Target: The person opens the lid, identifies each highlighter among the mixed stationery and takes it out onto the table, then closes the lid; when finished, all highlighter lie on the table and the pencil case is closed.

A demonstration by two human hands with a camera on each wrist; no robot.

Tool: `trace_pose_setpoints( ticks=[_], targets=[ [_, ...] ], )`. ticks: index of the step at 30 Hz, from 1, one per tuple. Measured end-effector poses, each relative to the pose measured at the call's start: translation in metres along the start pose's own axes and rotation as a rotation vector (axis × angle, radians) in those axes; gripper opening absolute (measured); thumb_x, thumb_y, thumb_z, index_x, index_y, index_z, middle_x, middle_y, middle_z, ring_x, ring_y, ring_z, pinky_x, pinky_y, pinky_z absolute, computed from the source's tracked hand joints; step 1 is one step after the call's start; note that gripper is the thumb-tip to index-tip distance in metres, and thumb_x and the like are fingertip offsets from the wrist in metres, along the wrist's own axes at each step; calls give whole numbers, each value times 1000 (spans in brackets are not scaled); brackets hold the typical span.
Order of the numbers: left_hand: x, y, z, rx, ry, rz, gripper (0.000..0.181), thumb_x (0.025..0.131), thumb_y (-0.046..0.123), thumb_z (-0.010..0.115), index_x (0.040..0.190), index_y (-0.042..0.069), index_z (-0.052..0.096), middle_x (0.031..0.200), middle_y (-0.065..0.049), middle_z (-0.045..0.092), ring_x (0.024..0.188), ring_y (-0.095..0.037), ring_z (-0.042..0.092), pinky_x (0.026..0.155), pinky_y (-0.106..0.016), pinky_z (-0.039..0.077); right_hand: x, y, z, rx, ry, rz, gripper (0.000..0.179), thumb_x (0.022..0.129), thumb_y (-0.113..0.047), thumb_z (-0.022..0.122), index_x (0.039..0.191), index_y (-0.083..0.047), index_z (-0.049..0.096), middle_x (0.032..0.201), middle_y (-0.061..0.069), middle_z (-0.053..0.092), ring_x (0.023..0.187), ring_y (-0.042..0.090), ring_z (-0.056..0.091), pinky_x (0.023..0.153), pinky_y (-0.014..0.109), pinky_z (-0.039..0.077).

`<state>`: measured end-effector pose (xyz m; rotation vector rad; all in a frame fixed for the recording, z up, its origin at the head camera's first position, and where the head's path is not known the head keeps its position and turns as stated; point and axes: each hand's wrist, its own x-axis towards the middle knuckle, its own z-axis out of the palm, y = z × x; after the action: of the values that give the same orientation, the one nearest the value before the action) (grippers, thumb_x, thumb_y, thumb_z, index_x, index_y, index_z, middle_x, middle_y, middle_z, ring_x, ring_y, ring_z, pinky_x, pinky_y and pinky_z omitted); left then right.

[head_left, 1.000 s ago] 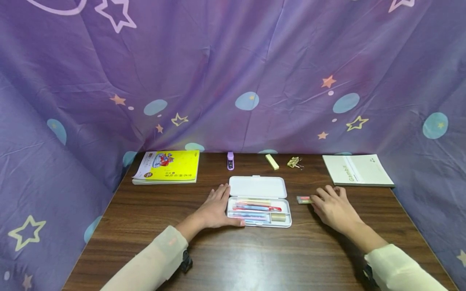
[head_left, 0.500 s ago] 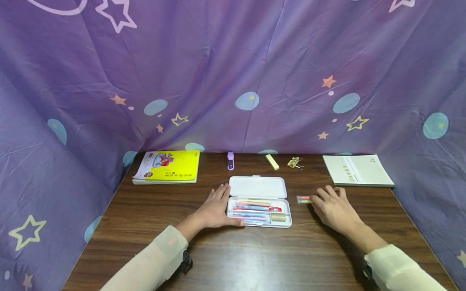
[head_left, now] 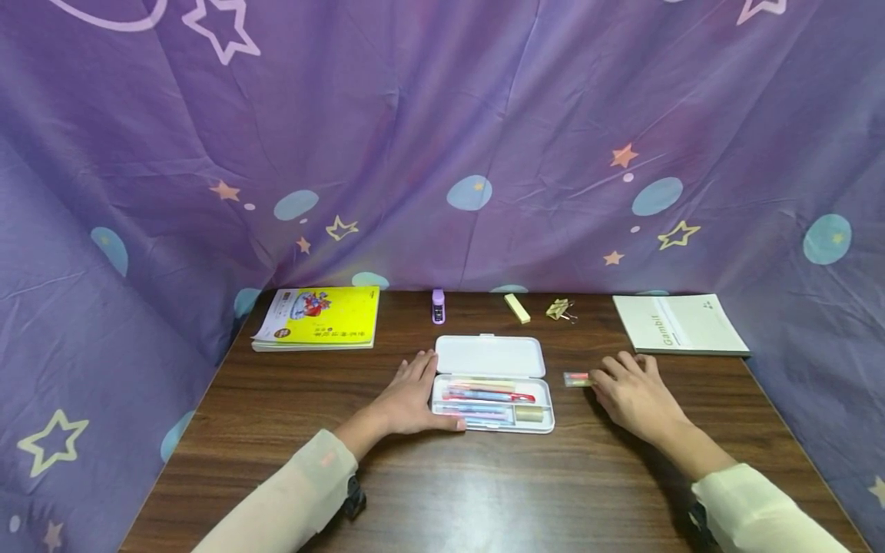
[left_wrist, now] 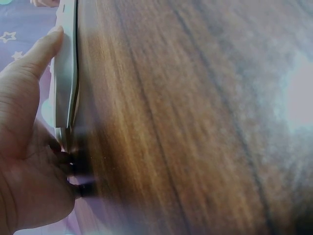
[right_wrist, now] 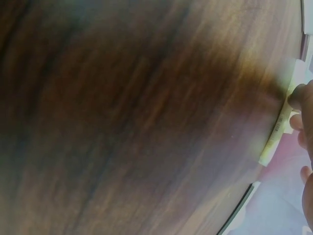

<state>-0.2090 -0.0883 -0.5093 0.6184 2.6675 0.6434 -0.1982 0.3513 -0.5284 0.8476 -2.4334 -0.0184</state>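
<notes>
Honestly, nothing's changing this past second; work's looking paused. Head view: your right hand [head_left: 632, 392] is pinching the small strip [head_left: 576, 379], pencil case [head_left: 489, 355] lying left of that grip. Left wrist: your left hand [left_wrist: 27, 166] is bracing it, spread wide. Right wrist: strip's poking out past your pinch.

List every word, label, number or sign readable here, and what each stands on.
"Gambit", on the pale notebook; its other marks are unreadable.
Yellow book: cover characters too small and blurred to read.
Slim packet: tiny print, too blurred to read.
Purple stapler: marks too small to read.
</notes>
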Motion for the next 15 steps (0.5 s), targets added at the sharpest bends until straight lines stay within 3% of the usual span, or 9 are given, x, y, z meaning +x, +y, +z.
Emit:
trace_pose_setpoints(
  ticks=[9, 15],
  targets=[
    [-1, 1, -1, 14, 6, 0, 139, 86, 81, 78, 178, 3, 8, 187, -18, 5, 176, -32, 4, 144, -52, 5, 8, -5, -4, 19, 18, -2, 26, 82, -17, 87, 103, -7, 74, 97, 10, 68, 94, 36, 60, 81, 61, 46],
    [-1, 1, -1, 8, 5, 6, 139, 86, 80, 78, 177, 2, 8, 187, -19, 6, 176, -32, 4, 144, -53, 5, 25, -19, -6, 74, -7, -2, 29, 81, -16, 90, 106, -9, 77, 100, 8, 69, 96, 34, 61, 84, 61, 46]
  ],
)
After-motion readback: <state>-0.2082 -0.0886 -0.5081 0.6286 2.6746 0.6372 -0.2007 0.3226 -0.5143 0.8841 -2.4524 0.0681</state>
